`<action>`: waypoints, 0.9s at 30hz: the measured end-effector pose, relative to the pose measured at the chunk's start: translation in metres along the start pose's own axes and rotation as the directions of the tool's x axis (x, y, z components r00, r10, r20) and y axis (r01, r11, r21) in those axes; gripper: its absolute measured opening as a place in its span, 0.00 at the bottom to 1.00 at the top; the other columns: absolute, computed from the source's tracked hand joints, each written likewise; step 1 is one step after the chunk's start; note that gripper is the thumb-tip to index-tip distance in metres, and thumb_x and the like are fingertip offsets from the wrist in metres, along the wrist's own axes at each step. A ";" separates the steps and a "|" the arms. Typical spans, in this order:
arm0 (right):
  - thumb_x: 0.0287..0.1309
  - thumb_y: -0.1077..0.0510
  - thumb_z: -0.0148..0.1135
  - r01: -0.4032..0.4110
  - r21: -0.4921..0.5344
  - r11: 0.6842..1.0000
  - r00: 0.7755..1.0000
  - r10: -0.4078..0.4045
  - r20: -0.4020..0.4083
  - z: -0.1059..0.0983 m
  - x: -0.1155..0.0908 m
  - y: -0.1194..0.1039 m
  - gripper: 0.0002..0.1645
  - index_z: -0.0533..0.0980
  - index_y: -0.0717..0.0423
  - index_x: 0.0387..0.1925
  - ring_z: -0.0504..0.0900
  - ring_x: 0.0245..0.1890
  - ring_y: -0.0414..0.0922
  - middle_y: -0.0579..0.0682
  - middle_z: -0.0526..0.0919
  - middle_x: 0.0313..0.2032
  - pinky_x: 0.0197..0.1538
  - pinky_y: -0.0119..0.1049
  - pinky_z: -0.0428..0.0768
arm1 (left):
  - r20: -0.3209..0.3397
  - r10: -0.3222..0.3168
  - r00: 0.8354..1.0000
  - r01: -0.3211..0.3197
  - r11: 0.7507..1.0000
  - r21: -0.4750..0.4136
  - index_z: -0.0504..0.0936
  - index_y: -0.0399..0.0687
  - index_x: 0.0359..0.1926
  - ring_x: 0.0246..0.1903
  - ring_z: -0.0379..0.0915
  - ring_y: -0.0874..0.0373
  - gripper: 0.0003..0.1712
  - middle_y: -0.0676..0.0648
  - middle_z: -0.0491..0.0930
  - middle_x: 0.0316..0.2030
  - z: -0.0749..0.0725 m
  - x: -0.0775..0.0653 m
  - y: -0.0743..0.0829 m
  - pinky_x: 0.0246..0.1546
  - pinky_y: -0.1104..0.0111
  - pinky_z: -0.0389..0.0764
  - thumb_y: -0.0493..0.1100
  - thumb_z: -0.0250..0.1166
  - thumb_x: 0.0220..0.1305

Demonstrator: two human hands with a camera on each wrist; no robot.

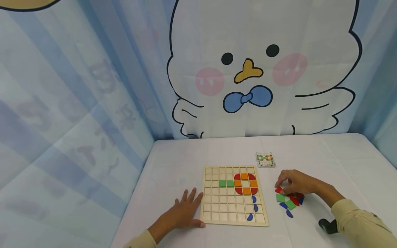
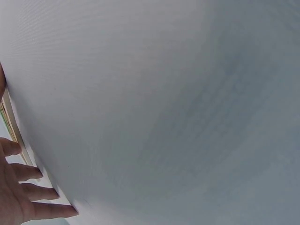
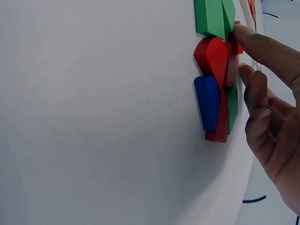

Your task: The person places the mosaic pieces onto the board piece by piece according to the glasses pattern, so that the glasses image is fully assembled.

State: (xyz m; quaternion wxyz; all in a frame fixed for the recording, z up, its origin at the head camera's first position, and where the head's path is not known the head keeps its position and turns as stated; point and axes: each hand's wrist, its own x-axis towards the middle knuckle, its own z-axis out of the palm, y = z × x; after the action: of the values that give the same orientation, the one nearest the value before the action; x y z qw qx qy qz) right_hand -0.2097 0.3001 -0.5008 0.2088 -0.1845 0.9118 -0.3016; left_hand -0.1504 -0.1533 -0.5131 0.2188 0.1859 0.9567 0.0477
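Blue-striped fabric with a big white cartoon bird (image 1: 263,65) hangs behind the white table (image 1: 325,155) where I sit. From the head view, a wooden grid board (image 1: 217,196) lies flat in front of me. On it sit two green squares (image 1: 226,183) side by side, a ring of red and orange pieces (image 1: 245,183) just to their right, and three blue curved pieces (image 1: 252,207) running down below the ring. A small pattern card (image 1: 265,159) lies beyond the board's far right corner. My left hand (image 1: 183,213) rests flat on the table with its fingers spread and straight, the fingertips against the board's left edge; it holds nothing. My right hand (image 1: 294,184) is over a small heap of loose pieces (image 1: 289,199), red, green and blue, lying just right of the board; its fingers are bent down onto the heap, fingertips on a red piece (image 1: 278,189) at its near-board end. A black strap shows at my right wrist, at the edge of my cream sleeve.

From the left wrist view, I see mostly bare white tablecloth, my left hand (image 2: 21,197) at the lower left with the fingers stretched out, and a sliver of the board's edge (image 2: 11,126) beside them.

From the right wrist view, the heap (image 3: 215,89) is close: green pieces, red ones overlapping, and a blue one (image 3: 207,101) leaning against them. My right hand's (image 3: 272,122) forefinger (image 3: 262,47) touches a small red piece between the green and the red, the other fingers loosely curled just beside the heap. I cannot tell whether the piece is actually pinched.
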 end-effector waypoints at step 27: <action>0.63 0.56 0.66 0.069 0.017 0.997 0.996 -0.068 -0.058 0.008 0.016 -0.005 0.17 0.83 0.49 0.53 0.74 0.33 0.38 0.48 0.84 0.49 0.34 0.29 0.77 | 0.006 -0.001 1.000 0.001 1.000 0.004 0.52 0.60 0.80 0.77 0.42 0.31 0.63 0.41 0.46 0.80 -0.002 -0.001 0.002 0.64 0.32 0.62 0.79 0.64 0.49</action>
State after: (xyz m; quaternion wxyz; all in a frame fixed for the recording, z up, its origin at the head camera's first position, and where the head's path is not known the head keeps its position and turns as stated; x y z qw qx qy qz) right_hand -0.2179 0.2854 -0.5081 0.1737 -0.2048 0.9077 -0.3225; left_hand -0.1493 -0.1521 -0.5108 0.2212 0.1860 0.9563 0.0452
